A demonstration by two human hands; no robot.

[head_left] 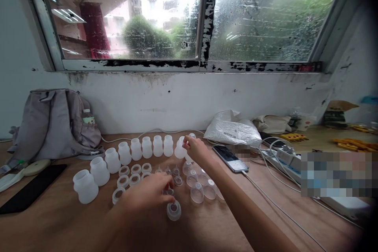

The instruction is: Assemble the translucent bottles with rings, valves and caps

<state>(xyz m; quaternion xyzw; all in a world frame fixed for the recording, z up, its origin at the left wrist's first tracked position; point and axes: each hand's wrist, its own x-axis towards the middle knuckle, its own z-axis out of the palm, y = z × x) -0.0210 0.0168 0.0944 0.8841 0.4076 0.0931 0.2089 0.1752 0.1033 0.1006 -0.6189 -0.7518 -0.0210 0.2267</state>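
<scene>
My left hand hovers low over a group of clear silicone teats, thumb and fingers apart. Just below its thumb sits a collar ring with a teat in it. My right hand reaches farther out, its fingers closed on the upper edge of a frosted baby bottle at the right end of a curved row. Other open-topped bottles stand along that row. Loose collar rings lie left of the teats, partly behind my left hand. Clear dome caps are grouped beside my right forearm.
A phone on a white cable lies right of the caps. Behind are a silvery plastic bag and power strips. A grey backpack and a flat black object are on the left. The wall and window stand behind the table.
</scene>
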